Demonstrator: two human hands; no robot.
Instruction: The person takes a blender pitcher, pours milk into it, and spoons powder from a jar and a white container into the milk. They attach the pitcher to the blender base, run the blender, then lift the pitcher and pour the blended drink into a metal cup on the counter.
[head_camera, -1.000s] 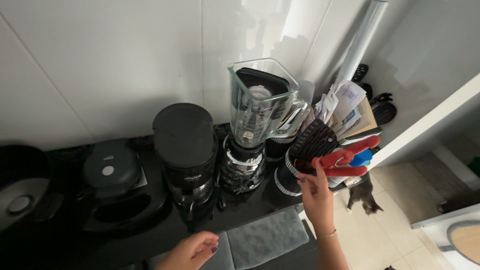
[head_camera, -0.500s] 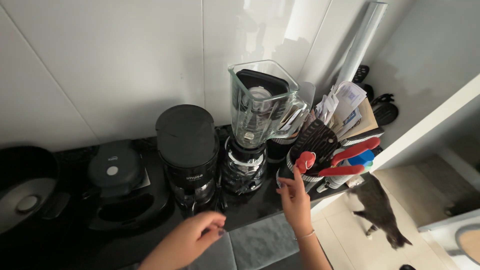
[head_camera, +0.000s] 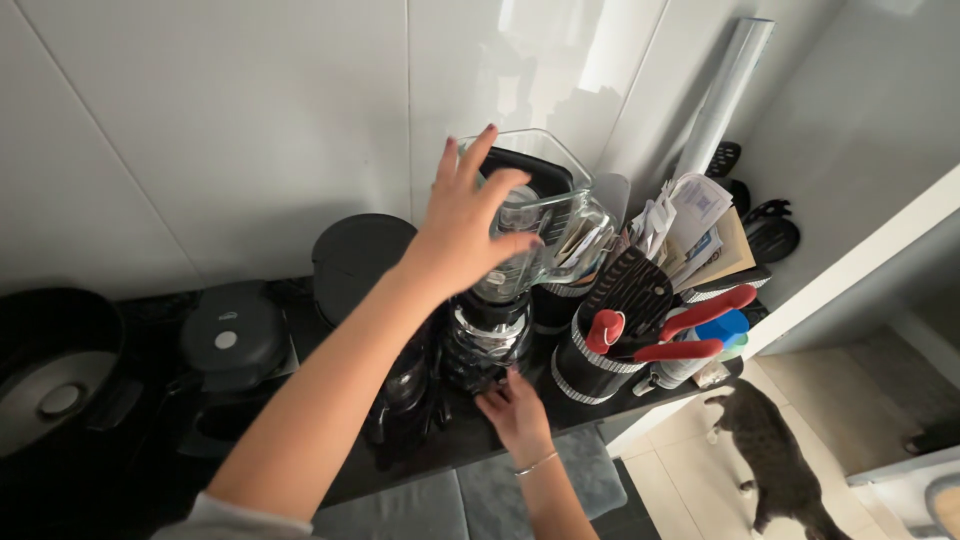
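Reaching over the counter, her left hand (head_camera: 468, 215) spreads open against the glass blender jar (head_camera: 545, 225); the right hand (head_camera: 515, 410), fingers loosely apart, touches the blender's base (head_camera: 487, 335) below.

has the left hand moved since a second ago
Yes. The left hand has risen from the counter's front edge to the blender jar, above the coffee maker.

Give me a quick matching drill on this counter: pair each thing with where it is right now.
Things:
1 left hand
2 right hand
3 red-handled tool
4 cat

Places:
A in the utensil holder
B on the floor tiles
C at the blender base
D on the glass blender jar

Pairs: 1-D, 2-C, 3-A, 4-B
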